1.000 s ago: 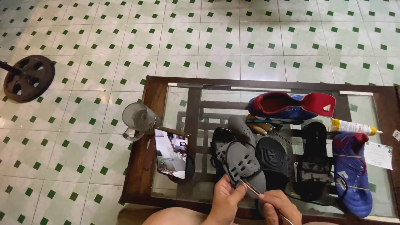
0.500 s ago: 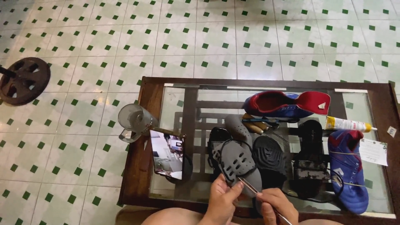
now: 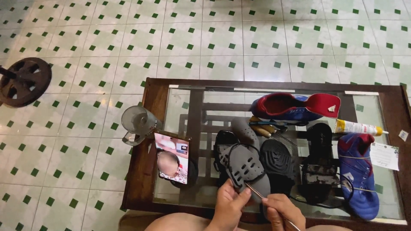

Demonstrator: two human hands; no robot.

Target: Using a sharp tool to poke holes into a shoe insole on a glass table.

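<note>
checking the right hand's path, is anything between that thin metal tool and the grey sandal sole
Nothing visible does. The left hand grips the near edge of the grey sandal sole, and the thin metal tool in the right hand already has its tip at that edge, beside the left thumb. The black sandal lies to the side, clear of it.

place: home room used for shoe repair | floor [image 3: 214, 42]: white tiles, green squares | desk [image 3: 154, 98]: low, glass top, wood frame | on it: shoes [image 3: 295, 107], sandals [image 3: 319, 167], glue tube [image 3: 357, 127], phone [image 3: 172, 157]

Lit phone screen [image 3: 172, 163] leans at table's left; white tube [image 3: 357, 128] right.
</note>
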